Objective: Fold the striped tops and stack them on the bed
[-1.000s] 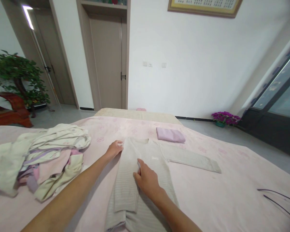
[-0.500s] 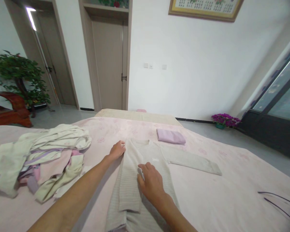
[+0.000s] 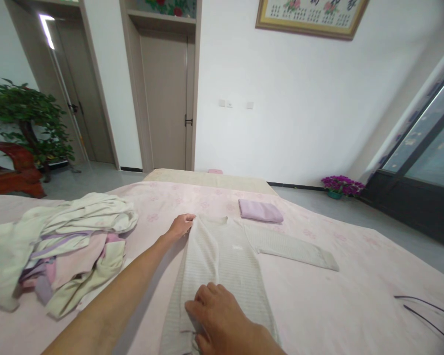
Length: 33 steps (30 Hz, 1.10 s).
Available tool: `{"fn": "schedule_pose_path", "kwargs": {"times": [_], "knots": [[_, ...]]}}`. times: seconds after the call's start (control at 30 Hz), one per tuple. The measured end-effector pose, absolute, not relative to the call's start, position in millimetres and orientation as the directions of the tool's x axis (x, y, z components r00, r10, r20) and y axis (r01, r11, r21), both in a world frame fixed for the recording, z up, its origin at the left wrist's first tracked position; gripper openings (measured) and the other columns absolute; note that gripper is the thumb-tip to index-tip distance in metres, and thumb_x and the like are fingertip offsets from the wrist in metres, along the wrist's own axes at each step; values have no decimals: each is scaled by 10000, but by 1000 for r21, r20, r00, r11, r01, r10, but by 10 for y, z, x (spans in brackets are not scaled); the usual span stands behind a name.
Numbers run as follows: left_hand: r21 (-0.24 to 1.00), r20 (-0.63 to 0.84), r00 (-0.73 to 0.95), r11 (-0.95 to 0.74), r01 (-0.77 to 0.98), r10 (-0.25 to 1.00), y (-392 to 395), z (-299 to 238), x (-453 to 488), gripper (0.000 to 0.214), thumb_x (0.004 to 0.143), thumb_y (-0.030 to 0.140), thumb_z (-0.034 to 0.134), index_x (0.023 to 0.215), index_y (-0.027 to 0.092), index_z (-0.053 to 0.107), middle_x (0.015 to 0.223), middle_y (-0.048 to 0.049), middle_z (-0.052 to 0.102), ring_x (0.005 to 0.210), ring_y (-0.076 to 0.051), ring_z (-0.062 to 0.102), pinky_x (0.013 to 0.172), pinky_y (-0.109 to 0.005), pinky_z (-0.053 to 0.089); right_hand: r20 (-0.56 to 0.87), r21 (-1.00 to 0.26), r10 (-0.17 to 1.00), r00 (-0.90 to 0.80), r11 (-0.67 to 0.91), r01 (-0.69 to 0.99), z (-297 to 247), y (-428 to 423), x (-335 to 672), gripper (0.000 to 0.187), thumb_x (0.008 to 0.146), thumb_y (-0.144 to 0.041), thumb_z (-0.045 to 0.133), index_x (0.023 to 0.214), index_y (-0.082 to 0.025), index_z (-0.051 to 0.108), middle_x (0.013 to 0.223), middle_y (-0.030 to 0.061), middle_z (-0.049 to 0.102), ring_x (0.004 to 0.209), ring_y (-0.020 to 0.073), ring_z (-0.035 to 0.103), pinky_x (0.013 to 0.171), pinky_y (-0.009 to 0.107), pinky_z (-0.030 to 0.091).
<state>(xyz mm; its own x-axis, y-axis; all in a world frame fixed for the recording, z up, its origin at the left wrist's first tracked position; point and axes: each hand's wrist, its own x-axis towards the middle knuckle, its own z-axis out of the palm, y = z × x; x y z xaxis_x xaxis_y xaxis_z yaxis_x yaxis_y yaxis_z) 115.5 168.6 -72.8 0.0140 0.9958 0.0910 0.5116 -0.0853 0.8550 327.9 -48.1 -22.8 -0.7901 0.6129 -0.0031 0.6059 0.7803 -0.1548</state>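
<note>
Two hands [image 3: 182, 226] [image 3: 224, 318] at pale striped shirt [image 3: 239, 271], both half-curled, grip unclear, chest print [image 3: 237, 247] unreadable

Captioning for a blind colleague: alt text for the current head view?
A person's left hand touches the shoulder of a striped top on a pink cover, the right hand over its lower front. Left, a clothes heap; beyond the top, folded lilac cloth.

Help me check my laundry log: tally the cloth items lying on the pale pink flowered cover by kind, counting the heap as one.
Pale grey, finely striped long-sleeved top, spread out: 1
Flat, folded rectangle of lavender cloth: 1
Loose heap of cream, pink and purple fabrics: 1 (pieces within overlap too much to count)
Total: 3
</note>
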Motion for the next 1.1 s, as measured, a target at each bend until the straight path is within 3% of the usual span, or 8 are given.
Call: {"fn": "schedule_pose_path", "kwargs": {"times": [0.13,0.23,0.37,0.57,0.77,0.9,1.0,1.1], "knots": [[848,103,21,-99,520,994,1814,-738,1200,426,736,121,569,1124,170,738,1088,-69,758,891,-187,712,762,-237,528,5,-64,625,-780,779,624,-444,-468,3233,371,678,-340,749,988,-212,591,1005,64,626,869,242,562,647,316,408],[838,120,27,-116,533,992,1881,-749,1237,394,704,113,607,1061,175,763,1083,-71,760,997,-214,699,874,-257,511,126,13,627,-769,774,633,-651,-448,3188,242,754,-302,720,927,-200,586,905,50,624,809,224,553,616,311,396],[838,125,37,-125,531,991,1946,-770,1275,443,642,56,601,1034,173,771,1068,-69,765,1027,-231,697,905,-274,510,279,64,565,-777,796,602,-746,-409,3167,141,850,-265,670,841,-193,549,802,28,595,738,193,518,601,302,375],[860,100,66,-120,496,993,2032,-840,1324,545,679,17,523,1182,133,697,1128,-73,748,1015,-171,706,866,-227,531,321,53,482,-815,850,524,-736,-398,3097,191,868,-321,671,821,-199,532,764,14,549,702,170,465,570,291,323],[785,81,9,-69,616,997,2043,-928,1268,476,670,24,581,1097,173,728,1113,-74,751,1043,-191,690,900,-241,506,306,-18,487,-818,862,507,-843,-362,3013,195,830,-344,693,782,-207,563,743,15,545,676,165,455,541,290,273],[700,101,5,-74,710,995,1989,-886,1226,412,732,59,565,1086,196,724,1097,-72,748,1030,-200,679,904,-266,491,257,-91,496,-829,867,491,-817,-356,3020,224,834,-411,668,769,-213,585,750,14,553,694,164,468,575,290,307],[633,143,14,-103,767,990,1910,-816,1253,367,779,86,538,1078,201,718,1180,-94,706,1116,-232,636,981,-319,453,262,-106,497,-827,867,487,-844,-365,3011,325,840,-534,646,776,-219,594,801,11,588,751,173,502,631,300,355],[575,217,67,-182,798,974,1783,-786,1346,332,866,175,504,1145,205,681,1338,-106,610,1301,-255,503,1122,-364,328,308,-102,450,-838,892,441,-967,-371,2976,337,869,-576,605,876,-239,608,975,-4,649,835,178,556,682,310,398]]}}
